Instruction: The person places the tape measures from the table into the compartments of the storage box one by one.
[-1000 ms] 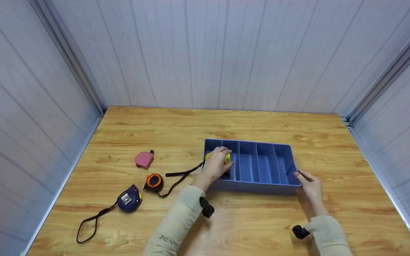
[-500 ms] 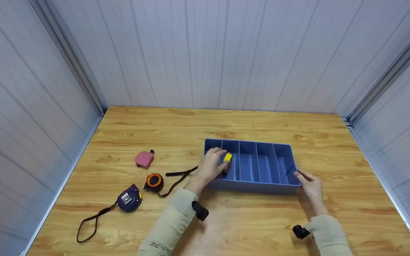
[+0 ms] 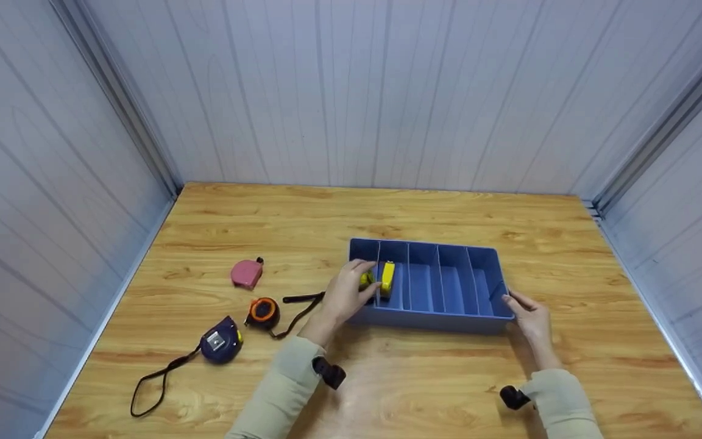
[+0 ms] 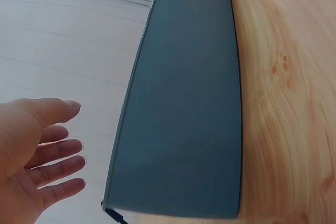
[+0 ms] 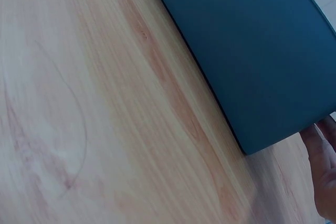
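Note:
The blue divided box (image 3: 430,321) sits on the table, with several compartments side by side. In its second compartment from the left stands a yellow tape measure (image 3: 388,277). Another yellow thing (image 3: 366,279) shows in the leftmost compartment, partly hidden behind my left hand (image 3: 346,296). That hand hovers over the box's left end; in the left wrist view its fingers (image 4: 60,169) are relaxed and apart, holding nothing. At the opposite end, my right hand (image 3: 529,317) grips the right wall, thumb over the rim and fingers outside. In the right wrist view only part of this hand shows.
On the left lie a pink tape measure (image 3: 246,274), an orange-and-black tape measure (image 3: 263,313) and a dark blue one (image 3: 222,341) with a looped strap (image 3: 148,396). A black cord (image 3: 298,319) runs toward the box's left end. White panels (image 3: 351,91) enclose the table.
My left hand has let go of the yellow tape measure in the second compartment and drawn back to the left. The right hand and the box stay nearly still.

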A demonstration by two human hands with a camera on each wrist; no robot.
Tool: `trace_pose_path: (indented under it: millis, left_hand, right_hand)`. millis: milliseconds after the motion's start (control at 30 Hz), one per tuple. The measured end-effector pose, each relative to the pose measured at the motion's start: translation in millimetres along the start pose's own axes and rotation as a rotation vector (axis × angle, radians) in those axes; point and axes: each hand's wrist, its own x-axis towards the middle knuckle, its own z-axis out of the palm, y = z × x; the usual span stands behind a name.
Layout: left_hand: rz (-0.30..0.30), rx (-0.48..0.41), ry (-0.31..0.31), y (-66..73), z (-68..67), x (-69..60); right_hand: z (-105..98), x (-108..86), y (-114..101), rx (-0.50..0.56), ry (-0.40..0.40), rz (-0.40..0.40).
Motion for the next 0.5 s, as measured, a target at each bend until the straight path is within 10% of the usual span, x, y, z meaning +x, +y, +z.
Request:
trace_pose_path:
  millis: [500]
  left_hand:
    - [-0.046,0.006,0.036,-20.9,-16.1,-25.7]
  right_hand:
    - [1.7,30.1,43.7,-0.07,0.042,-0.001]
